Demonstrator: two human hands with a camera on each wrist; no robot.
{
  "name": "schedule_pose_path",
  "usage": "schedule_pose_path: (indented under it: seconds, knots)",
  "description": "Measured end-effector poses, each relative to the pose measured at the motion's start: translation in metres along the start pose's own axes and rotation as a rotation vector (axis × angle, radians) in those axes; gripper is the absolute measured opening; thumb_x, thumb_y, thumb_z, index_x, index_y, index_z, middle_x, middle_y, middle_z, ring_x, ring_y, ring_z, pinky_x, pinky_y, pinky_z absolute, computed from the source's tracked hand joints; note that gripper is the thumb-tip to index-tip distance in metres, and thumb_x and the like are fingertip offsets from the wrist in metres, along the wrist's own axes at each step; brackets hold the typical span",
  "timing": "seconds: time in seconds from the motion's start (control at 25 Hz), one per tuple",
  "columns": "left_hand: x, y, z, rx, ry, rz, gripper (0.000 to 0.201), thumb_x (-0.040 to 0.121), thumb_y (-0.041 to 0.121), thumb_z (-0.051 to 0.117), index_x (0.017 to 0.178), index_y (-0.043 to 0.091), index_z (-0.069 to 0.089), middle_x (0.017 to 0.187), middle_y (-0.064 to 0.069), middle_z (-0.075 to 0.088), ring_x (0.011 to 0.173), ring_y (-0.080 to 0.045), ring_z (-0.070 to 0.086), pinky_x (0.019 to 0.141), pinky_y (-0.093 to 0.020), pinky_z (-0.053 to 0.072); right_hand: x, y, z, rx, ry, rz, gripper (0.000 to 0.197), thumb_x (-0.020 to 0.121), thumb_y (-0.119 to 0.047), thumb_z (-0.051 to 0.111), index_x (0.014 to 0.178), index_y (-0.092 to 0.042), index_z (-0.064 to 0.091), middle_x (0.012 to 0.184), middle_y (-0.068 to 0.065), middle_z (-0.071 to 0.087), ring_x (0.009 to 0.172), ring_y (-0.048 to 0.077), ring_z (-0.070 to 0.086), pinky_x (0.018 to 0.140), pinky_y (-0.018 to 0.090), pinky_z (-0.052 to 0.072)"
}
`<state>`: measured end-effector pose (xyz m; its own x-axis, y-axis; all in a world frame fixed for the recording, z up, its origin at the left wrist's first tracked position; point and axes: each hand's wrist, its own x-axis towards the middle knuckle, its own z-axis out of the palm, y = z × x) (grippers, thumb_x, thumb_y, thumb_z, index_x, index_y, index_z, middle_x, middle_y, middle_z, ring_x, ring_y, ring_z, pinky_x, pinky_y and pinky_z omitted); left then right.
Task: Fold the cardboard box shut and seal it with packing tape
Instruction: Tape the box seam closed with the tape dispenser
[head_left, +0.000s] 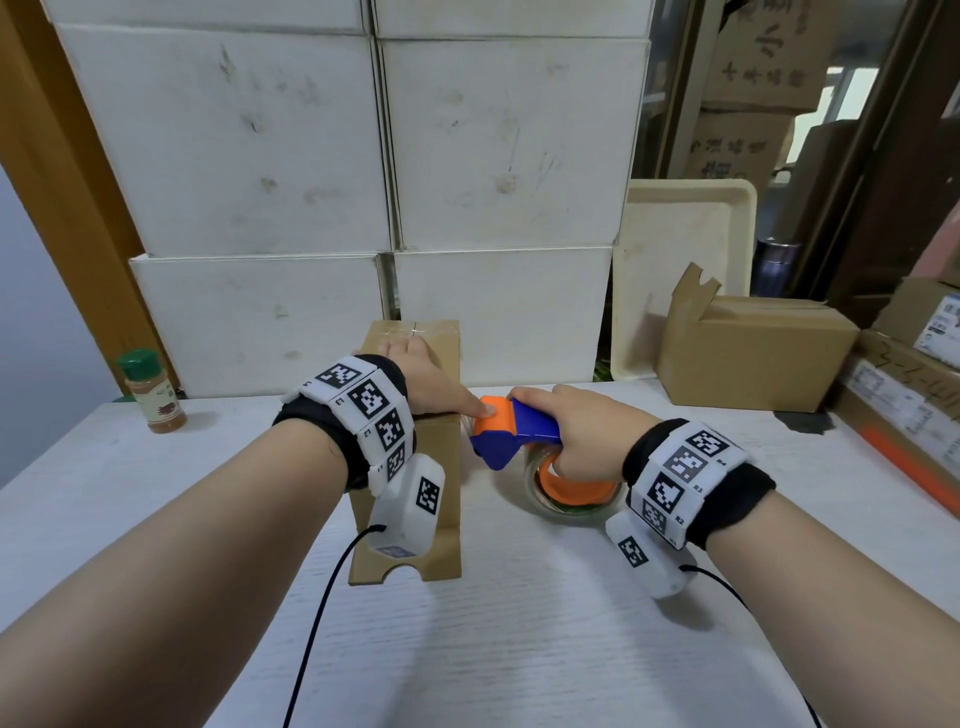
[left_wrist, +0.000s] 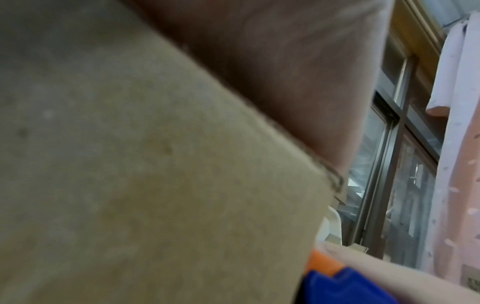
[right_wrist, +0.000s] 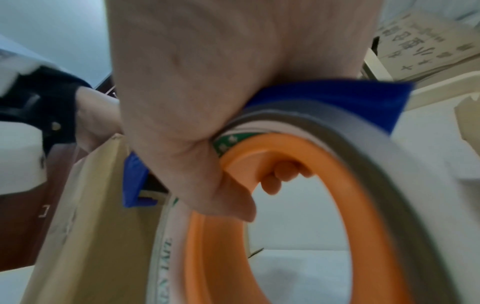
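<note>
A small brown cardboard box (head_left: 450, 519) stands upright on the white table (head_left: 519, 639), with clear tape showing on its top. My left hand (head_left: 415, 374) lies flat on that top, its thumb stretched to the box's right edge beside the dispenser's orange nose. My right hand (head_left: 576, 421) grips the blue and orange tape dispenser (head_left: 511, 426), whose nose sits against the box's upper right side. The clear tape roll (head_left: 571, 499) hangs under the hand. In the left wrist view the cardboard (left_wrist: 155, 185) fills the frame. In the right wrist view my fingers (right_wrist: 207, 82) curl through the orange core (right_wrist: 363, 185).
A spice jar (head_left: 153, 392) with a green cap stands at the table's far left. White cartons (head_left: 363, 182) are stacked behind. A second brown box (head_left: 753, 353) and a cream tray (head_left: 685, 249) are at the back right, parcels (head_left: 914, 395) at the right edge.
</note>
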<state>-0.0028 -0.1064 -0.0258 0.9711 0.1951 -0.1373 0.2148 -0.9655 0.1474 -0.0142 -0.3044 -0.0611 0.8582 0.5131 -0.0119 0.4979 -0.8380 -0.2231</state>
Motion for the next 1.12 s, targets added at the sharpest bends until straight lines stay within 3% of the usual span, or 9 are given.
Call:
schedule_pose_path:
  seconds: [0.24,0.44,0.6,0.72,0.88,1.12]
  knots:
    - [0.003,-0.001,0.001,-0.040,0.007,-0.005,0.117,0.059,0.071,0.068,0.150,0.014,0.019,0.155,-0.006,0.023,0.145,-0.024,0.019,0.118,-0.049,0.014,0.006,-0.007,-0.004,-0.123,0.053,-0.043,0.063,0.083,-0.013,0.049,0.139,-0.039,0.032,0.104,0.003,0.050,0.089,0.024,0.053,0.075,0.028,0.040]
    - [0.005,-0.002,-0.001,-0.059,-0.014,-0.003,0.116,0.061,0.069,0.068,0.150,0.013,0.018,0.156,-0.006,0.022,0.145,-0.025,0.018,0.117,-0.045,0.021,0.006,-0.014,-0.008,-0.306,0.179,-0.072,0.055,0.091,-0.015,0.042,0.142,-0.033,0.031,0.092,0.002,0.041,0.081,0.021,0.040,0.073,0.028,0.030]
    - [0.008,-0.003,-0.001,-0.083,0.000,0.011,0.113,0.057,0.071,0.069,0.145,0.011,0.029,0.147,-0.008,0.035,0.137,-0.026,0.034,0.112,-0.043,0.033,0.006,-0.017,-0.009,-0.416,0.232,-0.053,0.055,0.089,-0.018,0.042,0.142,-0.029,0.032,0.089,0.003,0.038,0.078,0.023,0.036,0.074,0.031,0.030]
    - [0.008,-0.002,-0.002,-0.100,-0.008,0.010,0.115,0.058,0.070,0.069,0.146,0.012,0.025,0.148,-0.007,0.034,0.136,-0.026,0.035,0.111,-0.043,0.034,0.006,-0.017,-0.009,-0.464,0.253,-0.044,0.056,0.087,-0.018,0.043,0.141,-0.029,0.032,0.094,0.006,0.047,0.078,0.023,0.035,0.075,0.033,0.033]
    - [0.005,-0.002,-0.003,-0.087,0.003,0.011,0.115,0.058,0.071,0.068,0.147,0.012,0.026,0.149,-0.007,0.033,0.137,-0.026,0.035,0.112,-0.043,0.033,0.004,-0.019,-0.008,-0.473,0.254,-0.040,0.057,0.087,-0.020,0.045,0.142,-0.029,0.031,0.101,0.007,0.052,0.077,0.023,0.035,0.074,0.032,0.030]
    - [-0.001,-0.003,0.000,-0.054,0.027,0.015,0.119,0.058,0.076,0.064,0.149,0.014,0.018,0.156,-0.005,0.021,0.145,-0.023,0.020,0.117,-0.046,0.022,0.000,-0.012,-0.007,-0.255,0.170,-0.033,0.055,0.091,-0.015,0.042,0.142,-0.034,0.031,0.092,0.000,0.041,0.082,0.022,0.040,0.074,0.029,0.030]
